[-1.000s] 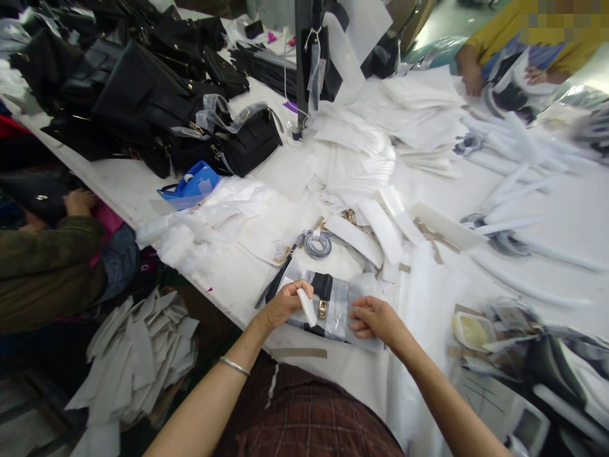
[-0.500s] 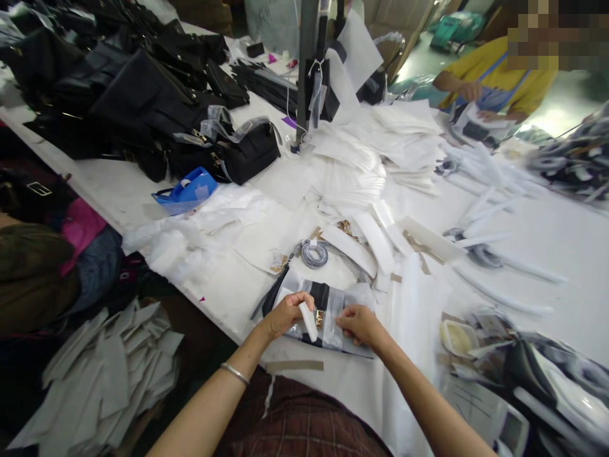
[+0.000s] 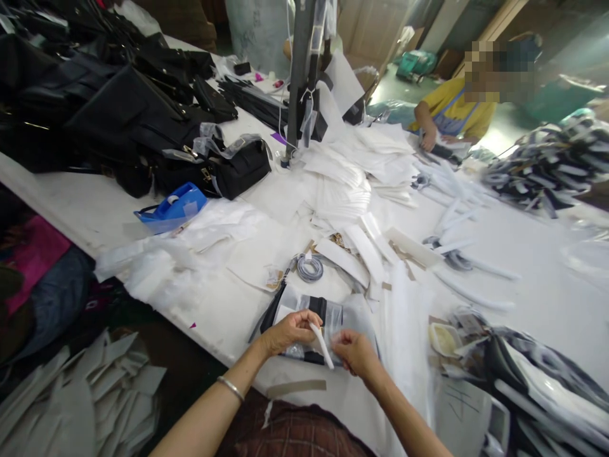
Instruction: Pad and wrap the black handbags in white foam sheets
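In front of me on the white table lies a black and grey bag (image 3: 318, 309), partly covered with clear plastic film (image 3: 334, 313). My left hand (image 3: 291, 331) is closed over the bag, pinching a narrow white strip (image 3: 323, 346) that tilts down to the right. Just to its right, my right hand (image 3: 356, 353) has its fingers curled and pinched at the film. The bag's gold clasp is mostly hidden behind the left fingers and the strip. A brown strip (image 3: 297, 388) lies at the table edge below the bag.
A grey coiled cord (image 3: 309, 268) and white foam pieces (image 3: 342, 259) lie beyond the bag. Black bags (image 3: 118, 120) are piled at the left, near a blue tape dispenser (image 3: 172, 206). A post (image 3: 299, 76) rises behind. Across the table a co-worker in yellow (image 3: 445, 105) handles something.
The white strip has swung lower and further right in my left hand, now covering the clasp. My right hand has come closer to it. The camera view has shifted.
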A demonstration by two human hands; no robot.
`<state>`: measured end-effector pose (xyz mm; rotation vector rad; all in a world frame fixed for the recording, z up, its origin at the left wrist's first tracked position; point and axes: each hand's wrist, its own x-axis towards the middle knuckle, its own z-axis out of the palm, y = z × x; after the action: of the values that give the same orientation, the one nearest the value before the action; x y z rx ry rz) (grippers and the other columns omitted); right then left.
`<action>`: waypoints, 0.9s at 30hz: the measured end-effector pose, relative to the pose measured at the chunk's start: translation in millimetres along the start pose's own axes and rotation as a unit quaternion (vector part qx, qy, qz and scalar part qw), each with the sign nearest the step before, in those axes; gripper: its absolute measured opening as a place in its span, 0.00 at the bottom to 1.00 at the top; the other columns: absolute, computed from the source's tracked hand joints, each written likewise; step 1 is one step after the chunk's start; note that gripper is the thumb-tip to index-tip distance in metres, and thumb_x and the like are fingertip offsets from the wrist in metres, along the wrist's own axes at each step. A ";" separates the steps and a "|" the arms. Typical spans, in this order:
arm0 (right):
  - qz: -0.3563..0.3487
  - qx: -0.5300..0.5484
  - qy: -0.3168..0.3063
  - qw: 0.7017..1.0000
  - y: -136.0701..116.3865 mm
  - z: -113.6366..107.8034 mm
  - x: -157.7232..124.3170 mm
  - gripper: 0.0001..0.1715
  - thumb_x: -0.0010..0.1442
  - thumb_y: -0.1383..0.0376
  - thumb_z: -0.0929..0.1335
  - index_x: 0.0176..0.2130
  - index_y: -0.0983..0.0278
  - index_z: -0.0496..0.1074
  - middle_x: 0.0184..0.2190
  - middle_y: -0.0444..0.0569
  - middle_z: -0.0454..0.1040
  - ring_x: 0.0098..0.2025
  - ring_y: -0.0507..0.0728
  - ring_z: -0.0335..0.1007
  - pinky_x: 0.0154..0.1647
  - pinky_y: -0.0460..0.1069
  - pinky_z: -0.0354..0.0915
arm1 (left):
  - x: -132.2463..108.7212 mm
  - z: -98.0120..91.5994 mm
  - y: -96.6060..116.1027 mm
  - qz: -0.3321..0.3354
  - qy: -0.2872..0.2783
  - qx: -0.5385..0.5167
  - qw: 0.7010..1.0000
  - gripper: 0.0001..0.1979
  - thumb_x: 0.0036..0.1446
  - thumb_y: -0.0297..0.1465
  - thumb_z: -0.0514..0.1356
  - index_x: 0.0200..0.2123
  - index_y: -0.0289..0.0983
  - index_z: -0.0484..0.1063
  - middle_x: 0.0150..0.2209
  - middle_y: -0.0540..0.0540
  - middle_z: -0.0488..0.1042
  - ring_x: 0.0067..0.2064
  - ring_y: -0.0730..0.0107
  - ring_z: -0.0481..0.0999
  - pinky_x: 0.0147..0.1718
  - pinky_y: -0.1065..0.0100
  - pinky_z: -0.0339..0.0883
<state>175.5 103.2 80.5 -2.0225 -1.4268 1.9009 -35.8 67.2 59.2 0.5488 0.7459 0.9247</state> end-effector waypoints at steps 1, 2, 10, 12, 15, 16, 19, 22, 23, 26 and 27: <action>-0.005 -0.005 0.016 1.000 1.7 2.6 -0.5 0.09 0.44 0.61 0.70 0.25 0.61 0.67 0.10 0.38 0.60 0.11 0.49 0.52 0.11 0.45 0.45 | 0.8 -2.1 -0.4 -0.004 -0.003 0.005 1.000 0.21 0.41 0.37 0.74 0.36 0.35 0.72 0.44 0.45 0.70 0.41 0.69 0.71 0.43 0.68 0.62; -0.006 0.004 0.025 1.000 3.2 4.4 -1.2 0.09 0.44 0.60 0.70 0.25 0.61 0.66 0.12 0.40 0.62 0.12 0.50 0.55 0.11 0.45 0.46 | 1.9 -3.8 -0.7 -0.007 -0.001 0.010 1.000 0.22 0.41 0.38 0.74 0.37 0.35 0.72 0.43 0.46 0.71 0.40 0.70 0.71 0.42 0.68 0.62; 0.010 0.185 -0.058 0.981 10.4 -1.4 -12.7 0.21 0.45 0.53 0.73 0.30 0.61 0.62 0.25 0.41 0.72 0.22 0.52 0.72 0.19 0.44 0.63 | 18.8 2.2 8.9 -0.020 0.124 0.313 0.942 0.20 0.53 0.49 0.56 0.25 0.39 0.57 0.23 0.56 0.56 0.25 0.76 0.58 0.24 0.73 0.54; -0.018 0.210 -0.080 0.974 15.1 -3.8 -14.0 0.23 0.47 0.51 0.74 0.31 0.61 0.62 0.25 0.41 0.73 0.25 0.51 0.73 0.23 0.45 0.66 | 23.4 4.8 12.0 -0.027 0.150 0.402 0.903 0.16 0.55 0.42 0.54 0.23 0.40 0.52 0.22 0.56 0.52 0.24 0.76 0.55 0.23 0.72 0.50; -0.051 0.233 -0.096 0.966 22.9 -5.4 -14.7 0.25 0.48 0.49 0.74 0.33 0.62 0.62 0.24 0.40 0.73 0.26 0.51 0.73 0.27 0.45 0.68 | 25.9 9.2 14.0 -0.031 0.134 0.474 0.870 0.15 0.49 0.33 0.58 0.21 0.39 0.51 0.20 0.56 0.50 0.25 0.75 0.56 0.24 0.71 0.48; -0.057 0.237 -0.097 0.965 24.9 -5.5 -14.9 0.25 0.48 0.48 0.74 0.33 0.62 0.63 0.24 0.40 0.73 0.26 0.51 0.73 0.27 0.46 0.68 | 25.8 11.5 14.1 -0.032 0.124 0.500 0.857 0.14 0.47 0.31 0.59 0.21 0.39 0.53 0.20 0.56 0.52 0.25 0.74 0.57 0.25 0.71 0.49; -0.064 0.245 -0.098 0.962 28.0 -5.5 -16.0 0.27 0.47 0.47 0.75 0.33 0.61 0.63 0.23 0.41 0.74 0.25 0.52 0.73 0.28 0.46 0.68 | 25.1 20.8 13.3 -0.040 0.107 0.566 0.816 0.08 0.46 0.28 0.60 0.24 0.39 0.60 0.22 0.54 0.62 0.29 0.70 0.65 0.31 0.69 0.55; -0.068 0.248 -0.104 0.961 28.1 -5.9 -17.0 0.29 0.45 0.45 0.75 0.33 0.62 0.64 0.21 0.41 0.73 0.23 0.51 0.71 0.26 0.46 0.66 | 27.2 29.8 10.3 -0.048 0.113 0.607 0.785 0.04 0.48 0.27 0.59 0.28 0.39 0.65 0.29 0.49 0.70 0.37 0.63 0.71 0.37 0.66 0.60; -0.070 0.246 -0.106 0.961 27.9 -6.0 -17.1 0.29 0.45 0.45 0.75 0.33 0.62 0.64 0.20 0.41 0.73 0.22 0.51 0.70 0.26 0.46 0.66 | 28.6 32.0 8.6 -0.049 0.117 0.614 0.779 0.03 0.50 0.28 0.59 0.29 0.39 0.66 0.31 0.47 0.71 0.39 0.61 0.72 0.39 0.65 0.60; -0.074 0.240 -0.109 0.962 27.4 -6.4 -17.9 0.29 0.46 0.44 0.74 0.33 0.62 0.64 0.18 0.40 0.72 0.20 0.50 0.67 0.24 0.46 0.64 | 32.4 35.6 1.5 -0.044 0.121 0.619 0.775 0.05 0.57 0.34 0.57 0.32 0.39 0.67 0.34 0.46 0.73 0.40 0.61 0.73 0.40 0.65 0.62; -0.074 0.238 -0.109 0.962 27.2 -6.6 -18.5 0.29 0.46 0.44 0.74 0.33 0.62 0.64 0.17 0.40 0.71 0.19 0.50 0.67 0.24 0.46 0.64 | 33.0 35.8 -1.0 -0.033 0.118 0.613 0.780 0.07 0.60 0.36 0.55 0.32 0.39 0.67 0.34 0.47 0.73 0.39 0.62 0.73 0.40 0.65 0.62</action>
<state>199.5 79.7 81.1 -1.4885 -0.9823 2.1851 5.2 91.2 70.0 1.5519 1.5835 0.3153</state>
